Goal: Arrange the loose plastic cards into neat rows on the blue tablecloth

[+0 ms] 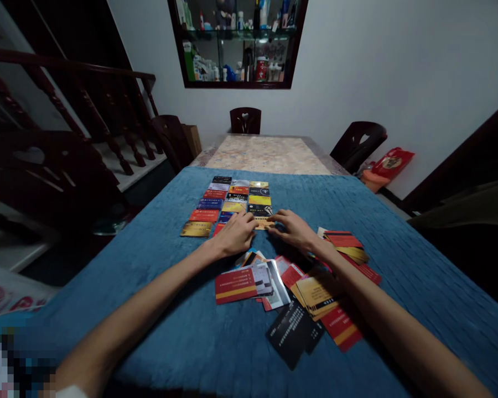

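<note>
Blue cloth covers the table where both hands meet on one gold card below the laid-out rows: left hand and right hand, fingers loosely curled, fingertips pinching its edges; loose cards lie nearer.

Dim room, plain white wall behind. Long desk with a pale patterned top at the far end; blue quilted cloth covers the near part. Dark wooden chairs: one at the far head, one at far right, one at far left. Dark-framed glass cabinet set in the wall, shelves crowded with bottles and jars. Wooden stair railing at left. Red bag by the right wall. Light low, cool.
</note>
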`<state>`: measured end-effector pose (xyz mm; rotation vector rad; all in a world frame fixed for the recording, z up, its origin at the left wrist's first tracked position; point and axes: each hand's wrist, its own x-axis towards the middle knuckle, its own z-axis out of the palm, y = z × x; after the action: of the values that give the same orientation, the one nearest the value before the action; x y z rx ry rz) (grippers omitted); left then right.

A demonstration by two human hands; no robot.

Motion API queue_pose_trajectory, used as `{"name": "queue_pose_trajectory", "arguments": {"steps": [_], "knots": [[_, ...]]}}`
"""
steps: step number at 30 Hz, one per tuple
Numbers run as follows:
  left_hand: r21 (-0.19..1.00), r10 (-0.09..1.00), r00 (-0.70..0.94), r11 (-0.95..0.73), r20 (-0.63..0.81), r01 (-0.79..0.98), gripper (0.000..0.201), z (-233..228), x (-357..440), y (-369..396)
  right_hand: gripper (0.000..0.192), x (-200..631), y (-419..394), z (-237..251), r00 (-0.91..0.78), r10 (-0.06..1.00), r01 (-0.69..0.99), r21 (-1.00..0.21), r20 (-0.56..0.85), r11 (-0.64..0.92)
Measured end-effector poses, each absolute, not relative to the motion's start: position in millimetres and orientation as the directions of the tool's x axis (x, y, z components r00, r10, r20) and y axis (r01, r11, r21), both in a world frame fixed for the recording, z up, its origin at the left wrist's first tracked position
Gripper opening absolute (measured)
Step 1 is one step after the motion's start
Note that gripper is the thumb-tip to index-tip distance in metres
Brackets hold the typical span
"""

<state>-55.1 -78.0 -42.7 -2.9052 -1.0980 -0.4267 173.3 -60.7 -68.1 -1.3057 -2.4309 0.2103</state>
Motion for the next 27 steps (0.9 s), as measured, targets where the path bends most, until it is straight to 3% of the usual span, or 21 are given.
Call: {"name": "queue_pose_trajectory", "arguments": {"steps": [8,16,22,27], "knots": [[0.148,0.508,0.761,-0.857,0.403,0.494,0.019,-42,-90,-135,0.029,153,-91,-63,-0.692,0.66,0.583,-0.312,0.293,0.75],[0.08,0.307,0.909,-0.952,0.281,0.297,0.037,-51,-110,-149,0.038,134,-116,-63,-0.786,0.543,0.465,-0.296,0.297,0.834],[0.074,0.373,0.908,-0.928,0.19,0.366,0.037,-46,-113,-150,0.037,126,-125,-65,-0.809,0.558,0.49,-0.309,0.187,0.815],[0.076,0.386,0.911,-0.922,0.144,0.379,0.038,-42,-112,-153,0.034,125,-126,-61,-0.816,0.552,0.48,-0.329,0.174,0.813]]}}
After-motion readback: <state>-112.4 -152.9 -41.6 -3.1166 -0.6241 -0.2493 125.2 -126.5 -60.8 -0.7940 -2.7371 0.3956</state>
